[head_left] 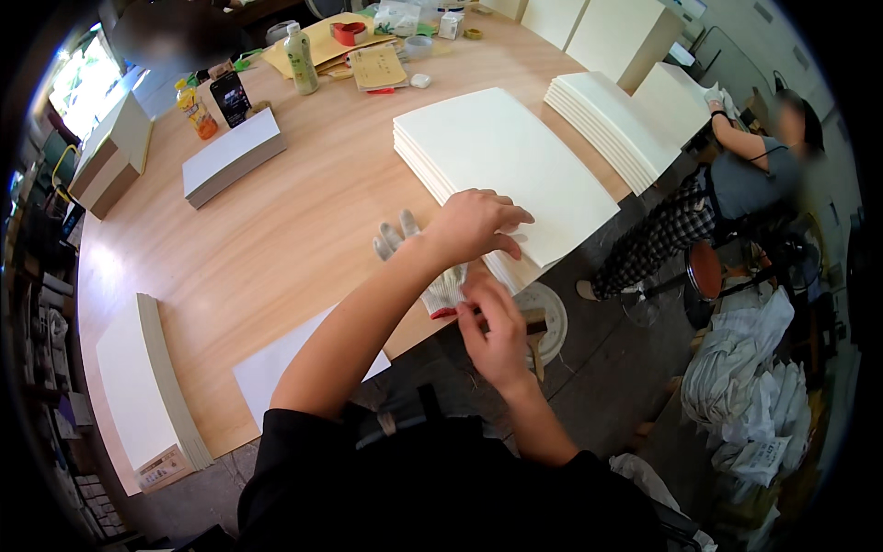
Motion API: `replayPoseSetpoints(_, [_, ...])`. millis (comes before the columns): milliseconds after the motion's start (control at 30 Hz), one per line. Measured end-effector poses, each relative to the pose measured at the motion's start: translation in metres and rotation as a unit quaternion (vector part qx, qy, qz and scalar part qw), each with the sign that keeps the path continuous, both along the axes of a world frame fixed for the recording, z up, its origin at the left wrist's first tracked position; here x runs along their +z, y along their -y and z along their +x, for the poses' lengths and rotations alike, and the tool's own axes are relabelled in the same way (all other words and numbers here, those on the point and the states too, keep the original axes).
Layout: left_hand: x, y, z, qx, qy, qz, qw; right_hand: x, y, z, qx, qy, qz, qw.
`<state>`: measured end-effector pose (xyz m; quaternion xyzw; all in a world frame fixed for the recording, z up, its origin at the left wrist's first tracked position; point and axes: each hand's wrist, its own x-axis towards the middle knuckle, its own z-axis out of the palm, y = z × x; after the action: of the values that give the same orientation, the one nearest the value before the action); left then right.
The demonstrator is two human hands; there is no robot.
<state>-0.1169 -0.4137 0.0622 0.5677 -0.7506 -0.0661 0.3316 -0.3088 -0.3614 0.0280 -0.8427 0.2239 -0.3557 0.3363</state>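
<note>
My left hand (478, 225) reaches across to the right, over the near corner of a stack of large cream-white sheets (506, 166). Its fingers are loosely bent and apart, with nothing in them. Beneath my left wrist a white knitted work glove (444, 287) with a red cuff edge lies at the table's near edge; its fingers stick out beyond my forearm. My right hand (497, 327) is closed at the glove's cuff, fingers curled against the knit; the fingertips are slightly blurred. The forearm covers the middle of the glove.
Other paper stacks stand on the table (303, 239): one at left (138, 386), one at right (612, 129). A flat white sheet (276, 368) lies by my left forearm. Bottles (300, 60) and tape stand far back. At right, a person (754, 175) works beside a stool (705, 270).
</note>
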Motion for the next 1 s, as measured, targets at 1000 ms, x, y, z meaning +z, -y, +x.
replayPoseSetpoints(1000, [-0.004,0.006,-0.031,0.111,0.046,-0.057,0.991,0.013,0.036,-0.033,-0.169,-0.241,-0.167,0.941])
